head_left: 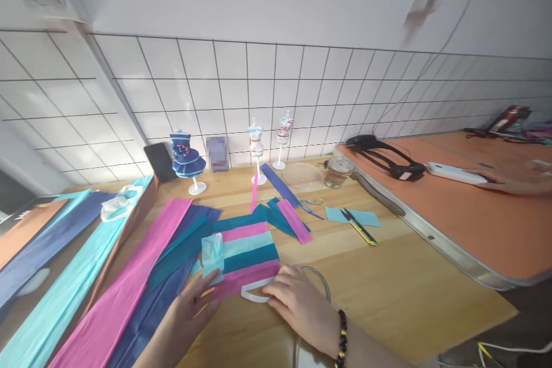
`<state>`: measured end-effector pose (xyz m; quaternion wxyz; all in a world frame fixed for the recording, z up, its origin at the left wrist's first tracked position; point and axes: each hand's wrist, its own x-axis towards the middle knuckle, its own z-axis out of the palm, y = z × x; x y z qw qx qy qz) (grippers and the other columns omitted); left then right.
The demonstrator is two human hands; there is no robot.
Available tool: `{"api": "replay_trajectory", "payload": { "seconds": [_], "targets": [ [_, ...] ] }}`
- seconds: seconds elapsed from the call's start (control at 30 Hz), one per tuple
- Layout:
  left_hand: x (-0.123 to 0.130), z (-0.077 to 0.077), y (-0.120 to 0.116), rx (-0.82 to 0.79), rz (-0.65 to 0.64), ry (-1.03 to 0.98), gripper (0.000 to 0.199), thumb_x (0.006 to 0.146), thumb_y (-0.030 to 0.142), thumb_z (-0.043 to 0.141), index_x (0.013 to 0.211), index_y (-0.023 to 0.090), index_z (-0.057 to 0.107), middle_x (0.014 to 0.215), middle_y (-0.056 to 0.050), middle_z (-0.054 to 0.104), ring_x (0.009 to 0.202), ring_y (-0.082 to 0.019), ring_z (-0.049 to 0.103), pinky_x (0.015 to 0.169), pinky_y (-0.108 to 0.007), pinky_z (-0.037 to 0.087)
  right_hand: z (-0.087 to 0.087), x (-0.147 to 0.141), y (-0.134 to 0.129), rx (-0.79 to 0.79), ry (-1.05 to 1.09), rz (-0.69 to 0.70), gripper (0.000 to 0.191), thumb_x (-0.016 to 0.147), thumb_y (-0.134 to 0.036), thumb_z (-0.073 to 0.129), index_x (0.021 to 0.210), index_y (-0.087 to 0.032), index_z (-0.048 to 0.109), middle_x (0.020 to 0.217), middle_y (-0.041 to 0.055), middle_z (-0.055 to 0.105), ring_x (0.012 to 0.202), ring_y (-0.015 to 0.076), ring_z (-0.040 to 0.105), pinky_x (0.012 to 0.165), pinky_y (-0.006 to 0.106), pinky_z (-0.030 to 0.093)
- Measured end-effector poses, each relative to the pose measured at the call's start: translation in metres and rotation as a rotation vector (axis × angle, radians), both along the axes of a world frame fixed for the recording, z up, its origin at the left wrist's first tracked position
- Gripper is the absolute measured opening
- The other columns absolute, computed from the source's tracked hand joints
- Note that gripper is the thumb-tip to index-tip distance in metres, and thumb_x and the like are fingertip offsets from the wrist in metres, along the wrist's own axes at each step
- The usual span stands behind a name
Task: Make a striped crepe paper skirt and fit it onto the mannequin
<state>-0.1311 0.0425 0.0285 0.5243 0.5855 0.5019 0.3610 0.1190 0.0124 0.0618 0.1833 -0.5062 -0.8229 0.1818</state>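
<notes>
A striped piece of pink, light blue and teal strips (250, 241) lies on the wooden table. My left hand (192, 310) rests at its lower left corner, thumb and fingers apart, near a pale blue crumpled piece (213, 253). At its lower right edge, my right hand (297, 302), with a beaded bracelet at the wrist, has its fingers bent together beside a white band (254, 292); what they pinch is too small to make out. Loose pink and teal strips (295, 221) lie just behind. Yellow-and-black snips (360, 227) rest partly on a light blue strip (373, 218).
Long coloured strips (129, 276) cover the left side. Small mannequins (256, 146), one in a blue dress (186, 155), a phone (161, 162) and a glass jar (338, 172) stand along the wall. Right, another person's hand (517, 180) holds a white device (457, 173) on an orange surface (435, 213).
</notes>
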Motion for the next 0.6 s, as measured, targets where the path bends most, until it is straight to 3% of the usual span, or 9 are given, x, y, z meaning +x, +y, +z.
{"api": "replay_trajectory", "payload": {
  "seconds": [0.1, 0.3, 0.6],
  "targets": [
    [-0.003, 0.002, -0.001, 0.000, 0.013, -0.025, 0.048, 0.076, 0.043, 0.064, 0.119, 0.023, 0.058, 0.123, -0.007, 0.062, 0.116, -0.026, 0.053, 0.094, -0.036, 0.049, 0.003, 0.008, -0.003, 0.012, 0.028, -0.019, 0.014, 0.086, -0.016, 0.054, 0.093, -0.023, 0.064, 0.084, 0.0013, 0.065, 0.087, 0.0188, 0.052, 0.078, 0.031, 0.041],
    [-0.003, 0.011, -0.003, 0.025, -0.004, 0.119, 0.049, 0.077, 0.042, 0.062, 0.121, 0.023, 0.057, 0.133, -0.007, 0.053, 0.130, -0.028, 0.035, 0.098, -0.038, 0.044, 0.011, 0.034, -0.009, -0.032, 0.062, -0.071, 0.016, 0.089, -0.018, 0.048, 0.093, -0.022, 0.064, 0.081, 0.0031, 0.064, 0.083, 0.0197, 0.055, 0.075, 0.033, 0.045],
    [0.002, 0.017, -0.005, 0.071, 0.042, 0.131, 0.046, 0.074, 0.041, 0.065, 0.117, 0.028, 0.061, 0.131, -0.005, 0.055, 0.120, -0.030, 0.049, 0.095, -0.040, 0.047, -0.013, 0.084, -0.012, -0.081, 0.089, -0.211, 0.020, 0.089, -0.028, 0.046, 0.098, -0.024, 0.064, 0.091, 0.0057, 0.064, 0.089, 0.0210, 0.059, 0.079, 0.036, 0.049]
  ]
}}
